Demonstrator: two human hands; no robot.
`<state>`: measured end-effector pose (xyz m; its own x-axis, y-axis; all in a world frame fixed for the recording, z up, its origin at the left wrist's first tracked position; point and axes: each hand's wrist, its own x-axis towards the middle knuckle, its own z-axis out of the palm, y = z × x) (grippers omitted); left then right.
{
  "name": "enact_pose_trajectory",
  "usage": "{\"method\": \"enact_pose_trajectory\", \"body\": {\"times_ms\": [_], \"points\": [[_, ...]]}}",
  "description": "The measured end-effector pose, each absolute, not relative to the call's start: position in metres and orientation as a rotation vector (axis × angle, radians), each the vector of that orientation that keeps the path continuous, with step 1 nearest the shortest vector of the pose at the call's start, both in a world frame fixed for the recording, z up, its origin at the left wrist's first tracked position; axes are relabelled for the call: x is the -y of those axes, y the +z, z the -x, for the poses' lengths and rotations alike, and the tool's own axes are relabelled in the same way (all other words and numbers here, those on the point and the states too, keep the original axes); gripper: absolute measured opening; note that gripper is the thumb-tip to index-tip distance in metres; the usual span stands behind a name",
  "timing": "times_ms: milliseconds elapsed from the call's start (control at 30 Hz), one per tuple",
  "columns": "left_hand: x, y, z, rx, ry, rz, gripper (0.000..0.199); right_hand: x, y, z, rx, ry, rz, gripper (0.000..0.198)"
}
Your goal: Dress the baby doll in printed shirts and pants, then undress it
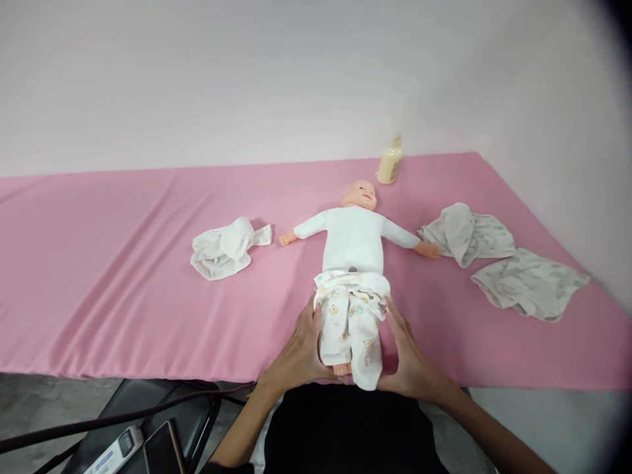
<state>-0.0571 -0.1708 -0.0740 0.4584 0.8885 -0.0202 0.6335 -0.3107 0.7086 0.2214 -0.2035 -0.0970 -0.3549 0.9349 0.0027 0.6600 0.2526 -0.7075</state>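
A baby doll lies on its back with arms spread and its head away from me. Its body and arms are white. White printed baby pants cover its legs, with the waistband bunched round the hips. My left hand grips the pants at the left hip, its fingertips partly hidden behind the cloth. On the opposite side, my right hand holds the pants' other edge, thumb low beside the leg. One bare foot pokes out of the left pant leg; the other foot is covered by cloth.
A pink sheet covers the table against the wall. White crumpled clothing lies left; two printed garments lie right. A pump bottle stands behind the doll's head. Below left, a black chair holds a phone and a white device.
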Motion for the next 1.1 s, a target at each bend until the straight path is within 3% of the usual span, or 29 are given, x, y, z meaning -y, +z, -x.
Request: {"method": "enact_pose_trajectory", "body": {"times_ms": [200, 467, 567, 667, 733, 1100], "points": [[0.160, -0.071, 0.056, -1.192, 0.478, -2.041, 0.166, 0.186, -0.090, -0.223, 2.085, 0.969, 1.533, 0.159], [0.153, -0.071, 0.060, -1.238, 0.407, -2.018, 0.157, 0.165, -0.098, -0.235, 1.673, 1.029, 1.338, 0.154], [0.154, -0.074, 0.060, -1.249, 0.427, -2.020, 0.156, 0.152, -0.108, -0.235, 1.461, 1.081, 1.172, 0.127], [0.155, -0.077, 0.059, -1.246, 0.432, -2.044, 0.155, 0.148, -0.107, -0.230, 1.360, 1.157, 1.295, 0.086], [0.155, -0.079, 0.058, -1.245, 0.446, -2.067, 0.153, 0.151, -0.102, -0.225, 1.342, 1.209, 1.410, 0.070], [0.158, -0.087, 0.054, -1.143, 0.724, -2.214, 0.136, 0.165, -0.072, -0.216, 1.548, 1.232, 1.625, 0.036]]}}
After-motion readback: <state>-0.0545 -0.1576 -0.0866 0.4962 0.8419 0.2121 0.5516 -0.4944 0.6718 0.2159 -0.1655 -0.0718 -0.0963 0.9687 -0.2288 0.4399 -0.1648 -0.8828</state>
